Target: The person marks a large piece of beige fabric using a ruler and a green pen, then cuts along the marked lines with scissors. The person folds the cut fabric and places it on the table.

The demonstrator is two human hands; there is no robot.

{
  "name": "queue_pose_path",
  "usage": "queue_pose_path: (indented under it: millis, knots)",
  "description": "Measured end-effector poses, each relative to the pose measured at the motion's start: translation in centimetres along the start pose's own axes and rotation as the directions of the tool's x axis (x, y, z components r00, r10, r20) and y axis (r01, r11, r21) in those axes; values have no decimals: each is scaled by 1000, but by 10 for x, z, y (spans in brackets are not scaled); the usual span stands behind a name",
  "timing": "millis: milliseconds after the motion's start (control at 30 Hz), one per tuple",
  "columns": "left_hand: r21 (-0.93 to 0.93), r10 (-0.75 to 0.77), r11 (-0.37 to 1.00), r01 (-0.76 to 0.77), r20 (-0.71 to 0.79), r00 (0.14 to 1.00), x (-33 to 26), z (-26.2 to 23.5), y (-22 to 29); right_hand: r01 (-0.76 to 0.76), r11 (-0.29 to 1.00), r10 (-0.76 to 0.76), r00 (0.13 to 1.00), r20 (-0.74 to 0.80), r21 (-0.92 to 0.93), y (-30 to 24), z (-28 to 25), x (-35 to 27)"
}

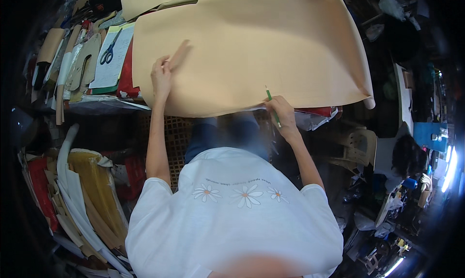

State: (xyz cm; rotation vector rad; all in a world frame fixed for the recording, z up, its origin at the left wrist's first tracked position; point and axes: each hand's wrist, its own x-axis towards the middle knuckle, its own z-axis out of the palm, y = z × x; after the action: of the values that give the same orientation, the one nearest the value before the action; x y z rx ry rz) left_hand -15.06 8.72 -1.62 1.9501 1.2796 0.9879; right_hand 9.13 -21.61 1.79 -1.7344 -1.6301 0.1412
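A large tan sheet, which looks like leather, covers the table in front of me and hangs slightly over its near edge. My left hand is over the left part of the sheet, its fingers closed on a narrow tan strip that is smeared by motion. What the strip is made of, I cannot tell. At the sheet's near edge, right of the middle, my right hand holds a green pencil with the tip pointing up and away from me.
Dark-handled scissors lie on a written paper pad left of the sheet. Beyond them are rolls and cut pattern pieces. Rolled materials stand low at my left. A tan chair is at the right, near cluttered shelves.
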Motion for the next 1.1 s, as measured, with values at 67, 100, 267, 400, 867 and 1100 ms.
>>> queue_pose_path:
  millis: [67,100,267,400,867,1100]
  knots:
    - [3,-127,992,127,-56,990,-5,-17,-6,-8,999,11,998,-63,38,-2,0,-4]
    - [5,-197,980,198,-79,977,-7,-22,-8,1,999,2,998,-65,34,-4,0,-5]
    - [382,-154,903,199,-145,977,-11,-46,-36,-21,1000,22,997,-81,8,-18,-4,-8]
    - [443,-100,882,163,-162,982,-13,-62,-69,-7,1000,7,997,-82,-10,-31,-10,-7]
    - [-14,-314,949,314,-55,948,-9,-84,-93,-131,991,124,979,-163,-31,-28,12,-26]
    - [-394,-304,832,391,266,915,-32,-119,0,-110,991,73,916,-394,-72,-18,3,-25]
